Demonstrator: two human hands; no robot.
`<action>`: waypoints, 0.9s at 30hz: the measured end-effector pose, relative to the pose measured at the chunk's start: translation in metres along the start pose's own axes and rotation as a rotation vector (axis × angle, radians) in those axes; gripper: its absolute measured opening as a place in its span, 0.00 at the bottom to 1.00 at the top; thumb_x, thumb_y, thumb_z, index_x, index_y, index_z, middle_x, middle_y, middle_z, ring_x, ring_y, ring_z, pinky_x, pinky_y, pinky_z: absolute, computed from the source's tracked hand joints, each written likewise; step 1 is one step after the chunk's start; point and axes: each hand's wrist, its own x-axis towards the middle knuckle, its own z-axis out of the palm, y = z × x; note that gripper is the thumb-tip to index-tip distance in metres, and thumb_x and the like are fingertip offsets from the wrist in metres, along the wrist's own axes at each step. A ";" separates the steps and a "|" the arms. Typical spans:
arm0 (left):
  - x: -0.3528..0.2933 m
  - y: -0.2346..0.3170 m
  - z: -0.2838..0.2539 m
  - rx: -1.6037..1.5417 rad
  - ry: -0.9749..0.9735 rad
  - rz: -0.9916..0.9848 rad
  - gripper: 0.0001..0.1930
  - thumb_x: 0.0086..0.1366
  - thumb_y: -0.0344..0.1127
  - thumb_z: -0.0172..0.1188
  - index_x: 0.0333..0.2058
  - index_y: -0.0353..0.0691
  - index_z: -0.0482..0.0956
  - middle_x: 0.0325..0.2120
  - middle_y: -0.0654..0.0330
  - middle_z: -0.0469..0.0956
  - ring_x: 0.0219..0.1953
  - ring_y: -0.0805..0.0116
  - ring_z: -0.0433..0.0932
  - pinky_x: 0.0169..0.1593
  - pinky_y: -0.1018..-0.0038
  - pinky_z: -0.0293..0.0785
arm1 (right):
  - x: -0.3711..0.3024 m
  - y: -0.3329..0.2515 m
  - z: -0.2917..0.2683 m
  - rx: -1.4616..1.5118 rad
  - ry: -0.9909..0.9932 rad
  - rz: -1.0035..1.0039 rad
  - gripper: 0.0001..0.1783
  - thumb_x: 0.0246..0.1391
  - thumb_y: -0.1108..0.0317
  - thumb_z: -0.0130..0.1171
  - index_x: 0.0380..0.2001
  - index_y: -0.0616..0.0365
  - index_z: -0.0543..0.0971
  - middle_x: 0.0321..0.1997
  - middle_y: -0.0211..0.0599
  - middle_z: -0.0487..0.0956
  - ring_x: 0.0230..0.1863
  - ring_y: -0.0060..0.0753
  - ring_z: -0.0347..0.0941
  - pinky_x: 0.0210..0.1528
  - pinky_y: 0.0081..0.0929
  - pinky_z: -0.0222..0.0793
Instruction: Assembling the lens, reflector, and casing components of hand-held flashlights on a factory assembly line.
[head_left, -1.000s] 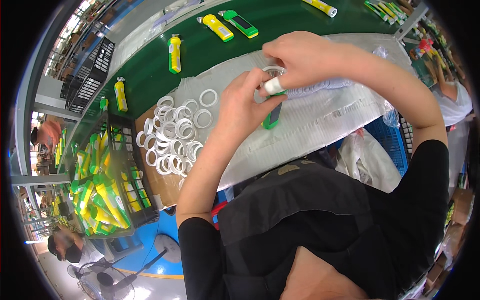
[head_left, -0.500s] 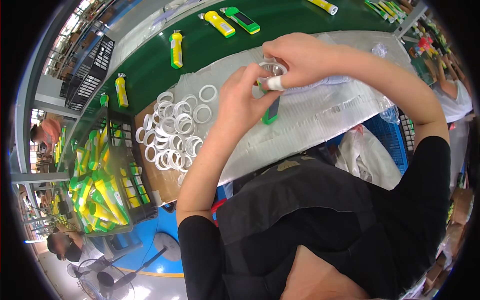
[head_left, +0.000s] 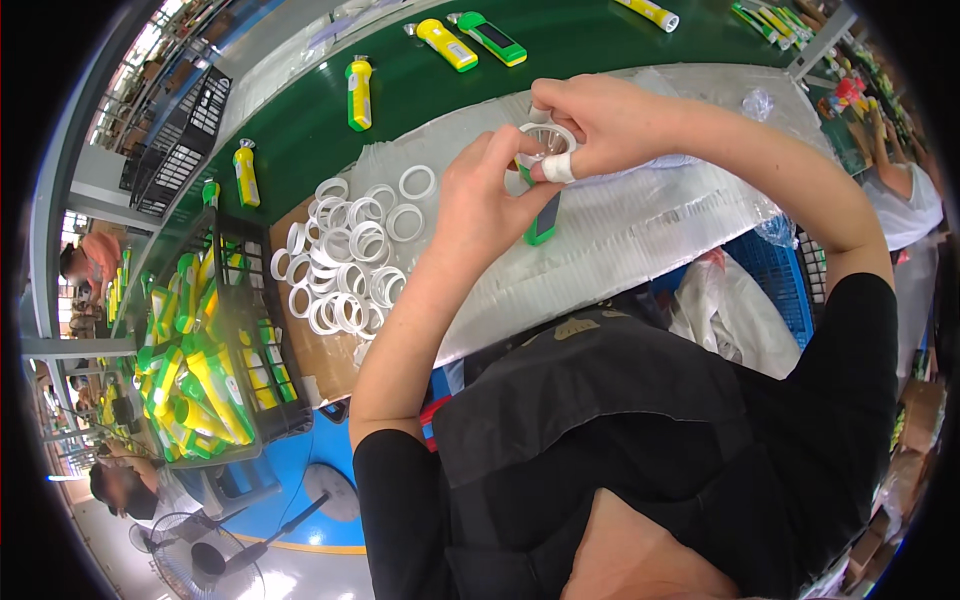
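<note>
Between my two hands is a green flashlight, its dark panel and green end pointing toward me. A white ring sits around its clear, reflective head. My left hand is closed on the flashlight's body just below the head. My right hand curls round the head, its fingers on the ring; white tape wraps the thumb and another fingertip. Left of my left forearm, many loose white rings lie heaped on a piece of cardboard.
A black crate at the left is full of yellow-green flashlights. Several more lie on the green belt beyond the plastic-covered worktop. A blue crate and a white sack stand below the right edge. A fan stands lower left.
My right fingers have shifted slightly around the ring at the flashlight's head. Flashlights on the belt appear a little farther right.
</note>
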 end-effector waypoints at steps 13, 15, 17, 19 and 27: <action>0.000 0.000 0.008 0.036 0.034 -0.040 0.21 0.44 0.33 0.74 0.36 0.43 0.73 0.26 0.58 0.76 0.27 0.58 0.77 0.30 0.66 0.73 | 0.024 -0.016 0.003 -0.409 0.002 0.054 0.24 0.48 0.44 0.59 0.29 0.56 0.70 0.19 0.39 0.74 0.23 0.48 0.73 0.27 0.40 0.67; 0.001 -0.001 0.007 -0.020 0.058 -0.045 0.21 0.44 0.33 0.74 0.35 0.44 0.73 0.25 0.58 0.76 0.27 0.59 0.77 0.30 0.66 0.73 | 0.018 -0.021 -0.016 -0.211 -0.203 0.070 0.27 0.48 0.43 0.59 0.32 0.60 0.72 0.21 0.44 0.76 0.25 0.49 0.75 0.29 0.40 0.68; 0.000 0.001 0.005 -0.075 0.079 -0.061 0.20 0.44 0.33 0.75 0.35 0.44 0.74 0.25 0.58 0.77 0.27 0.59 0.78 0.30 0.66 0.74 | 0.011 -0.001 -0.016 -0.072 -0.160 -0.079 0.30 0.48 0.41 0.59 0.34 0.62 0.73 0.23 0.46 0.77 0.27 0.50 0.75 0.30 0.41 0.68; 0.000 0.003 0.004 -0.034 0.040 -0.027 0.19 0.47 0.34 0.76 0.35 0.41 0.74 0.26 0.63 0.79 0.25 0.72 0.74 0.29 0.75 0.68 | 0.009 0.000 -0.010 0.067 -0.119 -0.226 0.33 0.48 0.39 0.58 0.36 0.64 0.74 0.25 0.49 0.77 0.29 0.51 0.75 0.31 0.41 0.69; 0.003 0.001 0.005 -0.041 0.064 -0.027 0.21 0.44 0.34 0.76 0.34 0.43 0.73 0.25 0.59 0.77 0.27 0.62 0.78 0.29 0.68 0.74 | 0.005 0.002 -0.023 0.053 -0.099 -0.133 0.28 0.49 0.47 0.63 0.39 0.63 0.74 0.32 0.46 0.77 0.32 0.47 0.75 0.32 0.38 0.68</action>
